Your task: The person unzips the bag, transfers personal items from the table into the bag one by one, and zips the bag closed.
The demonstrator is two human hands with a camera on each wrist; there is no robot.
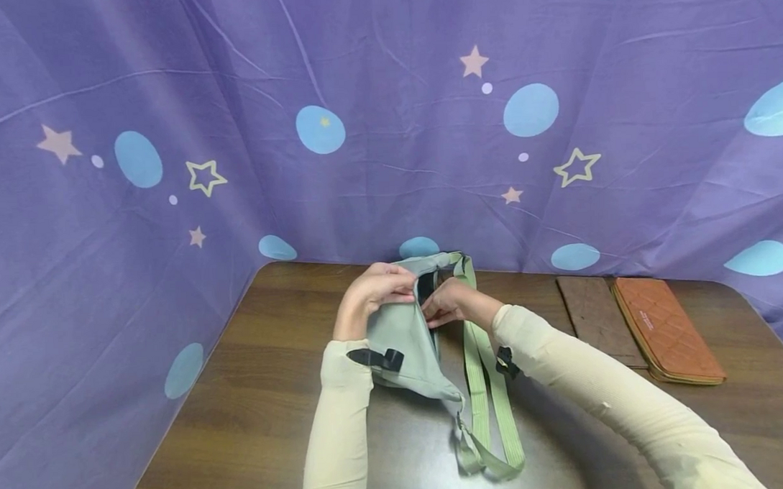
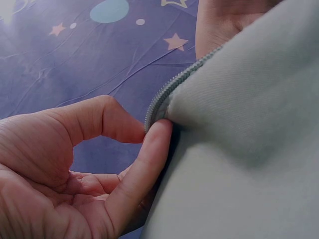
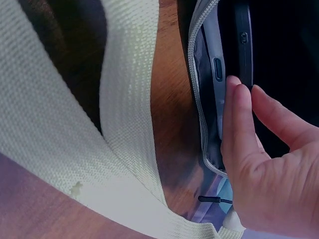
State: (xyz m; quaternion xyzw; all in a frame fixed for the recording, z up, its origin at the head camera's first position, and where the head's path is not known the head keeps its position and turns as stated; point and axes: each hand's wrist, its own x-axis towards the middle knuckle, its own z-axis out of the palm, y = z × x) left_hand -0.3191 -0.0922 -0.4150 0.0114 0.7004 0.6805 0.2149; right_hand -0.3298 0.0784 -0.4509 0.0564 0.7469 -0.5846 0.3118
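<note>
A sage-green waist bag [image 1: 404, 345] lies on the wooden table [image 1: 254, 393], its ribbed green strap [image 1: 483, 385] trailing toward me. My left hand [image 1: 383, 288] pinches the bag's zipper edge [image 2: 169, 89] between thumb and forefinger [image 2: 152, 130], holding the opening up. My right hand [image 1: 445, 304] is at the open mouth of the bag. In the right wrist view its fingers and thumb [image 3: 249, 124] grip the end of a dark phone [image 3: 219, 59] that sits partly inside the bag, beside the strap [image 3: 124, 99].
A flat dark-brown wallet [image 1: 595, 316] and a quilted orange wallet [image 1: 666, 328] lie side by side at the right of the table. A purple cloth [image 1: 387, 129] with stars and blue dots hangs behind and to the left.
</note>
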